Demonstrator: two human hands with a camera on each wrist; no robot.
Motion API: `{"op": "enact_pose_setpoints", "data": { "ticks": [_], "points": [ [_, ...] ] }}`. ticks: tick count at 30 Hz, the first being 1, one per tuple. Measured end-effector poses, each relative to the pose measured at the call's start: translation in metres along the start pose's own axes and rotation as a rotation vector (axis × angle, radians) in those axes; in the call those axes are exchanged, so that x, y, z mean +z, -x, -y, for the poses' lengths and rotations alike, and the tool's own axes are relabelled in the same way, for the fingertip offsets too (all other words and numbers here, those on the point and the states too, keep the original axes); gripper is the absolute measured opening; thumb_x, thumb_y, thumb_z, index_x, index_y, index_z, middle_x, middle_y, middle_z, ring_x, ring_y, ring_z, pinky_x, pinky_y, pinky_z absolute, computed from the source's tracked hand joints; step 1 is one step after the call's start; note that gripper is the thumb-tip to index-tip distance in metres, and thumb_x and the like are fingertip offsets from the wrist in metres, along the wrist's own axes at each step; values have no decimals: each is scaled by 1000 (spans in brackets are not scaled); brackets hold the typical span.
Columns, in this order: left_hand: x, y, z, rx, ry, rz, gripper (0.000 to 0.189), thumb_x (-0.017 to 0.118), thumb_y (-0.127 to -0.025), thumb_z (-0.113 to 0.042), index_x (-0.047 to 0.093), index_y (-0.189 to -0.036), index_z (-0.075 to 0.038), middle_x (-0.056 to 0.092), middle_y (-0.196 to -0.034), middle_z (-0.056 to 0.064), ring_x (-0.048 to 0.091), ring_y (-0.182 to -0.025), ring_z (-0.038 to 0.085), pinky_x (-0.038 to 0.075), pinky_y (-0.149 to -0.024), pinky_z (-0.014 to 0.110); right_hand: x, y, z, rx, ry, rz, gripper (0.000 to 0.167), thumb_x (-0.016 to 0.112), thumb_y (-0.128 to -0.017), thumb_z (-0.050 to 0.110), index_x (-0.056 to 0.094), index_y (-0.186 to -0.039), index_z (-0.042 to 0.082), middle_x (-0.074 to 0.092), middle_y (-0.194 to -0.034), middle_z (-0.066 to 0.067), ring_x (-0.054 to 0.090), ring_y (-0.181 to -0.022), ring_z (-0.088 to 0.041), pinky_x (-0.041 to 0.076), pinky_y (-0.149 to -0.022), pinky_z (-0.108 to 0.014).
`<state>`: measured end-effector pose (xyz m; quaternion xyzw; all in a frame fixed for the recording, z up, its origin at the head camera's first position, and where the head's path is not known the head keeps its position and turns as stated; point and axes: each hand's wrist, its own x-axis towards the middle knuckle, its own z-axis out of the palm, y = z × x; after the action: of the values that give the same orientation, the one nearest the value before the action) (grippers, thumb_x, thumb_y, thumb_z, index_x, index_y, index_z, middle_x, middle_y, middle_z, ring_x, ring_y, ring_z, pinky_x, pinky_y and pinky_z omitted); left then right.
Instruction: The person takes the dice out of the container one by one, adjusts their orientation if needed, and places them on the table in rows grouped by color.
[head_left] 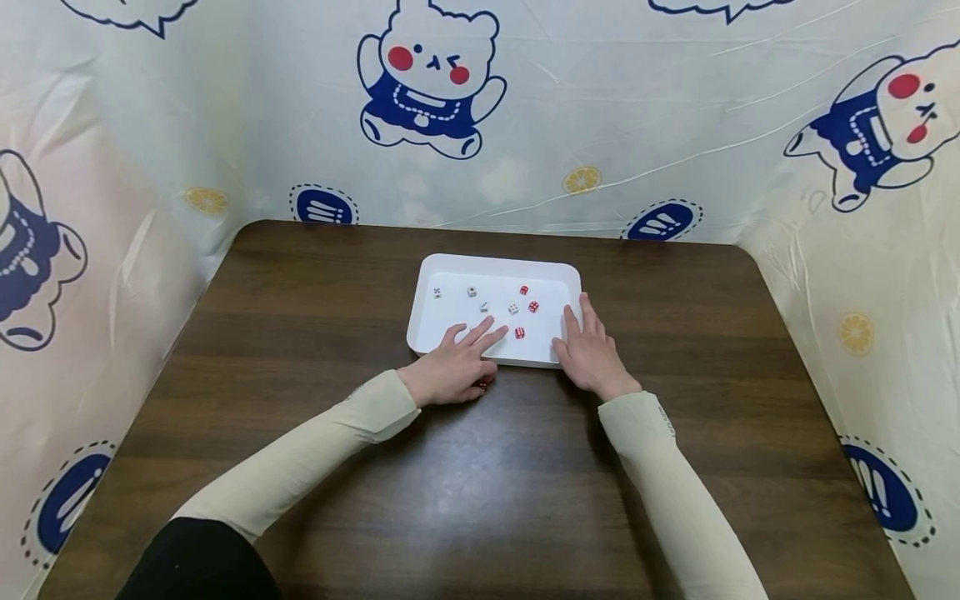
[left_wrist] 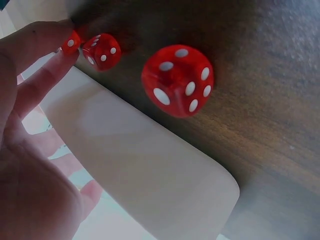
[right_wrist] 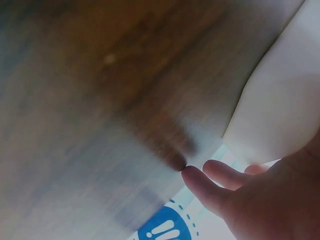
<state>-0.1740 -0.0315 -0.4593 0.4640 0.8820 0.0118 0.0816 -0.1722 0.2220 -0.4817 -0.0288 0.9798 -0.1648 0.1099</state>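
A shallow white tray [head_left: 498, 265] lies on the table, with several white dice [head_left: 513, 309] and three red dice [head_left: 533, 307] spread inside. My left hand [head_left: 453, 367] is at the tray's front edge, its other fingers reaching over the rim. Between thumb and a fingertip it pinches a red die [left_wrist: 71, 42], low beside the tray's outer wall. Two more red dice show on the tabletop in the left wrist view, one right by the fingertips [left_wrist: 101, 52] and a nearer one [left_wrist: 177, 80]. My right hand [head_left: 592, 354] rests at the tray's front right corner, fingers extended along the rim.
The dark wooden table [head_left: 510, 483] has rounded far corners. A pale curtain [head_left: 525, 100] printed with bears and orange slices encloses its back and sides. Light sleeves cover both forearms.
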Motion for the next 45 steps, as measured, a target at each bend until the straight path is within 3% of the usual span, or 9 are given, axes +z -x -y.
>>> {"op": "enact_pose_setpoints", "data": {
  "ticks": [30,45],
  "points": [
    [4,3,1,13,58,-33,17,72,-85,-31,63,-93,-18,21,-161,11,11,-150,34,23,-110,61,1,1,0,-8,6,-2,69,37,-100,38,11,-155,5,-15,-162,-15,14,-146,-44,24,-111,-65],
    [-8,1,-2,40,97,-21,25,64,-90,-41,64,-97,-18,18,-162,9,7,-151,32,22,-109,62,0,1,0,11,-6,2,71,38,-100,42,13,-155,6,-14,-162,-13,14,-146,-44,23,-111,-66]
  ]
}}
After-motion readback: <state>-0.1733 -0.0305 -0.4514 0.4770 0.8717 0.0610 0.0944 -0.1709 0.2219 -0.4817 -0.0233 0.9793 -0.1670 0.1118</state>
